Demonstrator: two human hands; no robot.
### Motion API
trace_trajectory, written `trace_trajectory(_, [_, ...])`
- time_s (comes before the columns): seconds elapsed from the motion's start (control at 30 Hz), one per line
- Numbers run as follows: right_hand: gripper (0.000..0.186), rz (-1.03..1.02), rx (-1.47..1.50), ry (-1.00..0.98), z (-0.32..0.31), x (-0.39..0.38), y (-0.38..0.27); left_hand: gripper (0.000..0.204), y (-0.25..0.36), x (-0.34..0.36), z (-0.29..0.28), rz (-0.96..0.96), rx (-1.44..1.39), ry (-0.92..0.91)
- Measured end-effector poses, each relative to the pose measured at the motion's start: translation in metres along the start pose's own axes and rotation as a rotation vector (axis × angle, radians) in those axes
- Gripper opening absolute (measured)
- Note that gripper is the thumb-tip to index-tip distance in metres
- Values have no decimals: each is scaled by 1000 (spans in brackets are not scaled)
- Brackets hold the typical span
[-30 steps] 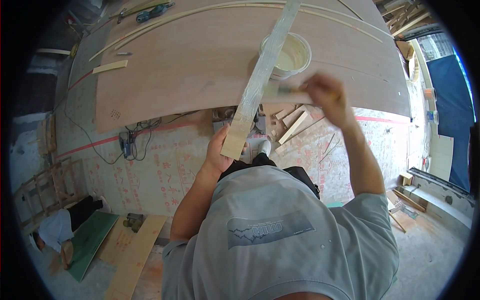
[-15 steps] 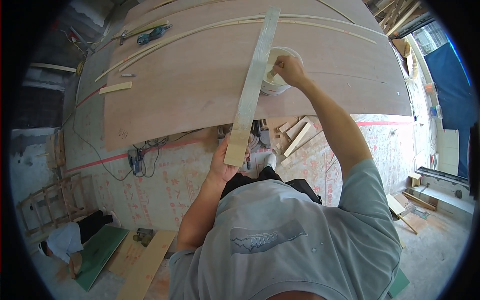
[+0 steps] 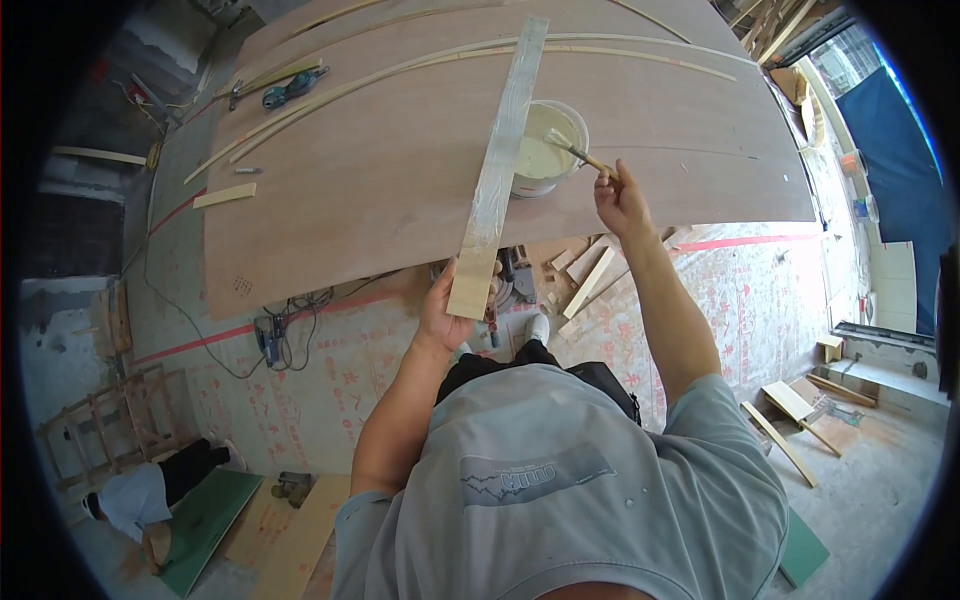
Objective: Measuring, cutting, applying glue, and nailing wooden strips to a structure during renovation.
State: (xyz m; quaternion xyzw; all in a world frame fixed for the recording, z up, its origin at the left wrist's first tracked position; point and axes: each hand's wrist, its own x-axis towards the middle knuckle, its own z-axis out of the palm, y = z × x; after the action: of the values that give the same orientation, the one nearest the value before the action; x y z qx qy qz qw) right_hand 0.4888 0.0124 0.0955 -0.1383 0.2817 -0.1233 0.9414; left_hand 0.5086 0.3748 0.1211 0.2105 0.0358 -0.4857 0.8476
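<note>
My left hand grips the near end of a long flat wooden strip that reaches away over the table board. Most of the strip wears a wet, whitish coat; the end by my hand is bare wood. In my right hand is a paintbrush, held by its wooden handle. Its pale, wet bristles are over the white bucket, which contains a creamy liquid. The bucket stands on the board just right of the strip, partly hidden by it.
The large brown board carries long thin strips, a teal power tool and a hammer. Wood offcuts and a corded tool lie on the floor below. Another person bends over a green panel at lower left.
My right hand has drawn back from the bucket toward me, bringing the brush up so its bristles show above the liquid. The left hand still holds the strip, shifted only slightly.
</note>
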Motion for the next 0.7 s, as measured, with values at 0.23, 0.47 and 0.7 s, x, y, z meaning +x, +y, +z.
trace_trajectory(0.23, [13,-142,-479,-253,-6,-22,-2,51,2,7,-10,-17,-135,30])
trace_trajectory(0.47, [25,-245,-245,-78,3,-2,6,50,1,4,-4,-18,-34,93])
trace_trajectory(0.7, [40,-130,231,118,6,6,35,50,1,2,-8,-55,-82,128])
